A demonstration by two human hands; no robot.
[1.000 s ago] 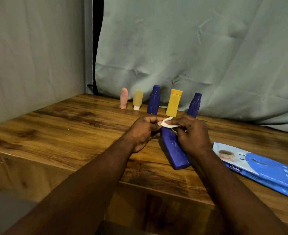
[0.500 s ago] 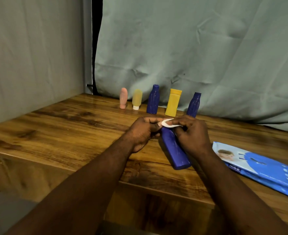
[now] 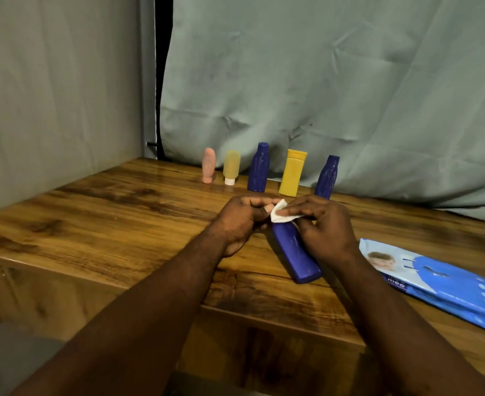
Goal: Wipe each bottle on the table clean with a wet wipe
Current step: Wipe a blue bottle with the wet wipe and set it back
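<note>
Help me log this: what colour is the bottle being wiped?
Dark blue bottle, clearest in the head view.

On my feed both arms are bare: the left forearm (image 3: 149, 304) and right forearm (image 3: 393, 310) show uncovered to the frame's bottom edge. The left hand (image 3: 241, 221) and right hand (image 3: 325, 227) are bare too, with a short pale nail on one of the left fingers (image 3: 267, 208).

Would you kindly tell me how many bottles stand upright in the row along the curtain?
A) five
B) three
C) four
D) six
A: the row holds a pink bottle, a pale yellow bottle, a left dark blue bottle, a yellow bottle and a right dark blue bottle; the sixth blue bottle is nearer, with the wet wipe at its top.
</note>
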